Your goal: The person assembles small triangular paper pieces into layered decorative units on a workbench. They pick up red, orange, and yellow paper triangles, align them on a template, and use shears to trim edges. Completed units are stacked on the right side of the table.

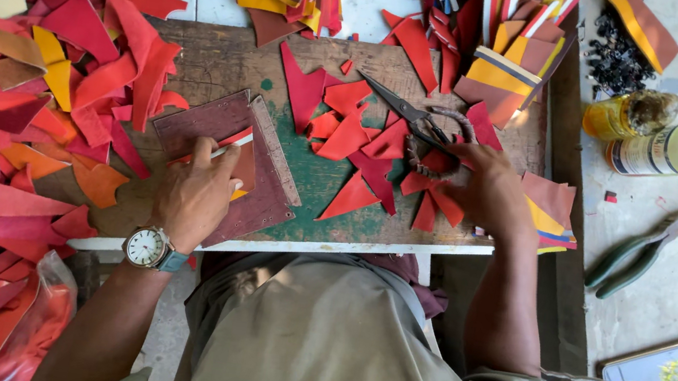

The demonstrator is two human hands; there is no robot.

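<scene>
Looking down from the head camera, I see my left hand pressed flat-fisted on a dark maroon leather panel at the near left of the wooden board, its fingers curled over a small orange-red piece with a pale edge, pinning it against the panel. A wristwatch with a pale dial sits on that wrist. My right hand rests on the board's right side, fingers closed around the wrapped loop handles of a pair of dark scissors, whose blades point up and left, slightly parted, over a scatter of red triangular offcuts. A deep heap of red, orange and yellow leather scraps fills the left. Stacked striped pieces lie at the far right of the board. On the concrete to the right I see two bottles lying on their sides, green-handled pliers and a phone.
</scene>
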